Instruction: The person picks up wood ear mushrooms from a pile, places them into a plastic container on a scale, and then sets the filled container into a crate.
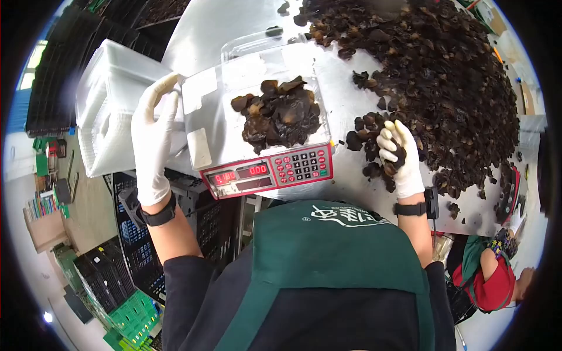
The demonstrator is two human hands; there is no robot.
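Observation:
My left hand (154, 126), in a white glove, is at the left edge of a red-framed digital scale (266, 172). Its thumb and fingers are curved but apart; whether they touch the clear plastic on the scale cannot be made out. A heap of dark brown wood ear mushrooms (280, 114) lies on the scale, apparently in a clear plastic tray (216, 131). The lit display reads about 0.180 and 0.00. To the right of the scale, my gloved right hand (401, 158) has its fingers curled around some wood ear mushrooms, beside the edge of a large pile (445, 88).
Stacked clear plastic containers (111, 117) stand left of the scale. The metal table (199, 32) carries the mushroom pile. Black crates (137, 234) are at lower left, green crates (134, 316) beyond. A person in a red sleeve (494, 286) works at right near another scale (509, 196).

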